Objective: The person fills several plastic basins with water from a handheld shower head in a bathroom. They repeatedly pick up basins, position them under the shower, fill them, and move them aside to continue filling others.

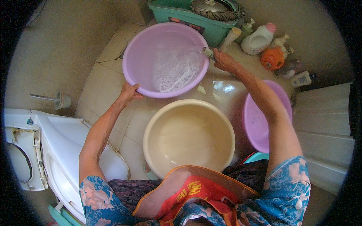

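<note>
The right hand (225,61) is closed around a short nozzle (209,53), with its fingers wrapped over the body of the part; the fingers hide its rear end. The nozzle is held at the right rim of the large lilac washbasin (164,94), its outlet directed over the interior. The left hand (130,93) is clamped on the near-left rim of the same washbasin, with the thumb on top and the fingers at the outer edge.

The lilac washbasin is located ahead of the person, tilted, and contains water with white foam (177,71) concentrated toward its near right side. Just beside it, on the near side, a cream basin (151,130) stands between the person's forearms. A 2nd, smaller purple basin (253,124) is positioned to the right, partly covered by the right forearm.

Behind the lilac washbasin is a teal tub (162,16) bearing a grey-fringed mop head (217,16). To the right of the tub, along the wall, are a white jug with a pink cap (258,39), an orange jug (271,58) and several bottles. At the left are a white toilet (68,150) and a wall-side brush holder (65,101). The floor (98,84) is tiled.
</note>
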{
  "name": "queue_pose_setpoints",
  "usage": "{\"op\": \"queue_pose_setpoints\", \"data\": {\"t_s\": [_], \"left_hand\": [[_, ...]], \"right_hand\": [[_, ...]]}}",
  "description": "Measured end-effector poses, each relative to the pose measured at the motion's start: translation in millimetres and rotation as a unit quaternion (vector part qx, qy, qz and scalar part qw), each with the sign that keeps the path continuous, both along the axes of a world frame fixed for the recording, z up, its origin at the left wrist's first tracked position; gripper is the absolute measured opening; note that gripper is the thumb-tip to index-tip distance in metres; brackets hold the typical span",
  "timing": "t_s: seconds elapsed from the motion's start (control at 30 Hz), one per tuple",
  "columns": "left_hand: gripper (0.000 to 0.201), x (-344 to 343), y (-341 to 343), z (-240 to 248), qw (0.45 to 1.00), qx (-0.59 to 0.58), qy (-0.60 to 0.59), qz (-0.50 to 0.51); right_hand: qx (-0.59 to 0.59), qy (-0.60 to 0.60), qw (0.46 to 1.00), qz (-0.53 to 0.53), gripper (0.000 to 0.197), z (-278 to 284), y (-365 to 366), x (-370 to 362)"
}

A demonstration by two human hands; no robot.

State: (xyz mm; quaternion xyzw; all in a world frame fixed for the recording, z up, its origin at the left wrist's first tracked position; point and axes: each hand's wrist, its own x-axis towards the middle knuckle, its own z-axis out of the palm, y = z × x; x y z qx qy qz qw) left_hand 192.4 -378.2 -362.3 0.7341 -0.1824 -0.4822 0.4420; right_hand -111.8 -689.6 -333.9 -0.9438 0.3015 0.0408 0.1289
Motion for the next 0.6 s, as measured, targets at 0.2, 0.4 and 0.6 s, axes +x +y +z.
{"op": "queue_pose_setpoints", "data": {"t_s": [0.2,0.4,0.6], "left_hand": [[0.036,-1,0,2,1.0,0.009,-0.008,0.003],[0.036,-1,-1,7,1.0,0.025,-0.009,-0.002],[0.036,-4,-1,8,1.0,0.011,-0.012,0.004]], "right_hand": [[0.01,0.014,1.0,0.003,0.046,-5,-5,1],[-0.036,-0.029,0.998,0.03,0.044,-5,-2,0],[0.013,0.031,0.999,-0.017,0.045,8,3,6]]}}
